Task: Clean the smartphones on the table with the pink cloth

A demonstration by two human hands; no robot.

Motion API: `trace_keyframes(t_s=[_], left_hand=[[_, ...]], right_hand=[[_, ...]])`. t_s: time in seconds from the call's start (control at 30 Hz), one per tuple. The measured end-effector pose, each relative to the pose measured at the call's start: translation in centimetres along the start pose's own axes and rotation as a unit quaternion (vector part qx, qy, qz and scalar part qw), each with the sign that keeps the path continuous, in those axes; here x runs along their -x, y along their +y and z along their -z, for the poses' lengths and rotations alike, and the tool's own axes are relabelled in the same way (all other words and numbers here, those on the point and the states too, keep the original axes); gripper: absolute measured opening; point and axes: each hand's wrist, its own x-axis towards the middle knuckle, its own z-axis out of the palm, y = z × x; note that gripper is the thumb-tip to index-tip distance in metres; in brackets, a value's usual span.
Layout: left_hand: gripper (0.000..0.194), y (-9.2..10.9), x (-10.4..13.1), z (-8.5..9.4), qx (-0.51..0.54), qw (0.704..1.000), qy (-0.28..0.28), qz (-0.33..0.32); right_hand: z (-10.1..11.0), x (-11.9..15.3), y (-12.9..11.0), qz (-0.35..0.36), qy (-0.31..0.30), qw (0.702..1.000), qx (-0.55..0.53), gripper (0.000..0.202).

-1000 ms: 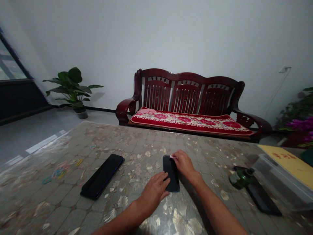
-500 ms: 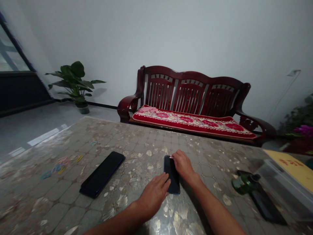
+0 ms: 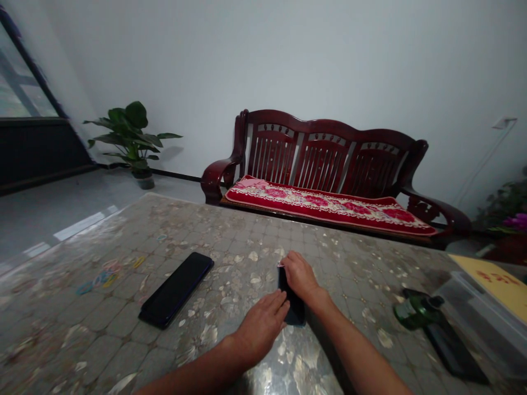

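Note:
A dark smartphone point(image 3: 295, 314) lies flat on the patterned tablecloth in front of me, partly covered by both hands. My left hand point(image 3: 263, 318) rests against its left edge, fingers stretched out and lying flat. At the phone's far end is my right hand point(image 3: 300, 275), its fingers closed in a pinch. A small pale pinkish-white piece of cloth or tissue point(image 3: 280, 265) peeks out from under those fingertips; most of it is hidden. Another black phone point(image 3: 177, 291) lies to the left, apart from my hands.
Colourful rubber bands point(image 3: 105, 276) are scattered at the left. To the right are a green bottle point(image 3: 415, 311), a third dark phone point(image 3: 453, 351) and a clear plastic box point(image 3: 480, 312) under a yellow sheet point(image 3: 492, 277). A wooden bench point(image 3: 317, 159) stands beyond the table.
My right hand has slid a little left across the phone's far end, covering more of its top. My left hand has stayed at the edge. The view has shifted slightly.

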Motion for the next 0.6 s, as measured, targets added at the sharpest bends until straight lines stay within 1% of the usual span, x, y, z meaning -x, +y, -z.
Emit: trace_keyframes(t_s=[0.17,0.33,0.47,0.6], left_hand=[[0.041,0.3,-0.1,0.7,0.003,1.0,-0.02,0.008],[0.041,0.5,-0.2,1.2,0.014,1.0,-0.021,0.014],[0.041,0.4,-0.1,1.0,0.013,1.0,-0.022,0.012],[0.041,0.4,-0.1,0.9,0.016,1.0,-0.019,0.012]], right_hand=[[0.1,-0.3,0.1,-0.026,0.005,1.0,0.008,0.028],[0.0,-0.6,-0.2,-0.003,0.003,1.0,0.0,0.028],[0.0,-0.7,-0.3,-0.036,0.006,0.999,0.005,0.028],[-0.1,-0.5,-0.3,-0.002,-0.003,1.0,-0.006,0.029]])
